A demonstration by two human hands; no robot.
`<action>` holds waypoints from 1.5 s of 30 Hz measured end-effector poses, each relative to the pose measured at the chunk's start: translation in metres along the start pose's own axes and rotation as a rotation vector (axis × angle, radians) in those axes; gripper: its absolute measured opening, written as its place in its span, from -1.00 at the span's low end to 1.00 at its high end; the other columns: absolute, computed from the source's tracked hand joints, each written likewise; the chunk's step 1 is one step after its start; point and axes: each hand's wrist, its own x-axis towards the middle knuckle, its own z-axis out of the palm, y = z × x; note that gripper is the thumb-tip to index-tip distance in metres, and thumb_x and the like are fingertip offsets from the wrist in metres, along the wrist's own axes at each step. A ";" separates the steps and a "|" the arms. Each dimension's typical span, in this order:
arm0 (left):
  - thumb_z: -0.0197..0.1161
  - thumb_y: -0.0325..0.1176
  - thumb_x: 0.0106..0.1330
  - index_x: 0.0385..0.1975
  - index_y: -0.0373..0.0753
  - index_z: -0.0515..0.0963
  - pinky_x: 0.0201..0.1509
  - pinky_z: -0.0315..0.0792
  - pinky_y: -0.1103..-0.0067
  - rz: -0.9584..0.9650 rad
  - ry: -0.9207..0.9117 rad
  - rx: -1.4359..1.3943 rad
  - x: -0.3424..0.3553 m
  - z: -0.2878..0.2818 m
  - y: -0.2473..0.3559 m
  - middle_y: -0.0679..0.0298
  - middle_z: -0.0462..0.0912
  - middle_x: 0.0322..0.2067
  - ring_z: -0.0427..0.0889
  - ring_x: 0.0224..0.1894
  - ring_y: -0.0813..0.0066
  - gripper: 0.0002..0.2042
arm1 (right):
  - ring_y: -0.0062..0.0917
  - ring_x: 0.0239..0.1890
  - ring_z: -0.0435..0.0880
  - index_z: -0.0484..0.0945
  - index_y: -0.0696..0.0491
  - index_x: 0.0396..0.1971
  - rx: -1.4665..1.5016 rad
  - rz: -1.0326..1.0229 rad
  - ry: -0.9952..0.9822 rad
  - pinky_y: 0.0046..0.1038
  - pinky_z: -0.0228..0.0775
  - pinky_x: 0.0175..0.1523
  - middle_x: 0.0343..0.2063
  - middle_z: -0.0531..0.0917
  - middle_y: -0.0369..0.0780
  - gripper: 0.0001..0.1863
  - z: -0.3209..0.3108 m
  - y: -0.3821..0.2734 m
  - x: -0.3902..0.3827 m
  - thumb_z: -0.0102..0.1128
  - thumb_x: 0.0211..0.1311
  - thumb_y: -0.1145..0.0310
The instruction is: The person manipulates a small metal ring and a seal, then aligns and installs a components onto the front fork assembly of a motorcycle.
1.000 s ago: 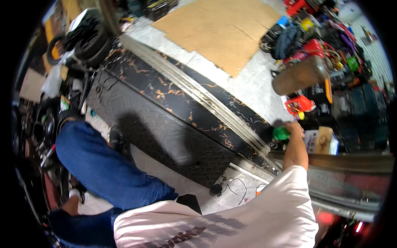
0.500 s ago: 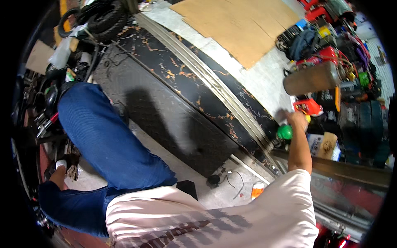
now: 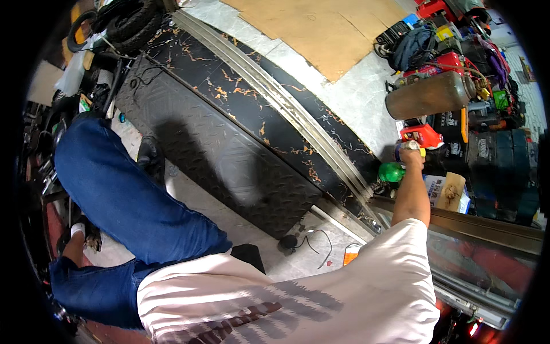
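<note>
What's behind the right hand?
The right hand covers much of a small dark-and-pale container; the covered side and any contents can't be seen. Just beyond, a red plastic jug shows, though anything directly beneath the fingers is hidden.

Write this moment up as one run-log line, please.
right hand: near green plastic object, grip unclear | left hand: not in view | nearby: red jug, brown cylinder | beyond: cardboard sheet

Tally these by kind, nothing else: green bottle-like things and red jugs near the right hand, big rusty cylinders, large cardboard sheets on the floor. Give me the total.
Green bottle-like thing near the right hand: 1
Red jug near that hand: 1
Big rusty cylinder: 1
Large cardboard sheet on the floor: 1
Total: 4
</note>
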 end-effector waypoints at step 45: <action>0.12 -0.24 0.56 0.07 -0.16 0.55 -0.41 0.48 0.65 0.412 0.105 -0.001 -0.187 -0.020 0.222 0.36 0.71 -0.21 0.61 -0.42 0.63 -0.76 | -0.01 0.47 0.21 0.01 -0.09 0.59 -0.507 -1.690 0.163 0.04 0.45 0.33 0.49 0.14 -0.04 0.29 0.060 -0.355 -0.622 0.63 -0.08 -0.15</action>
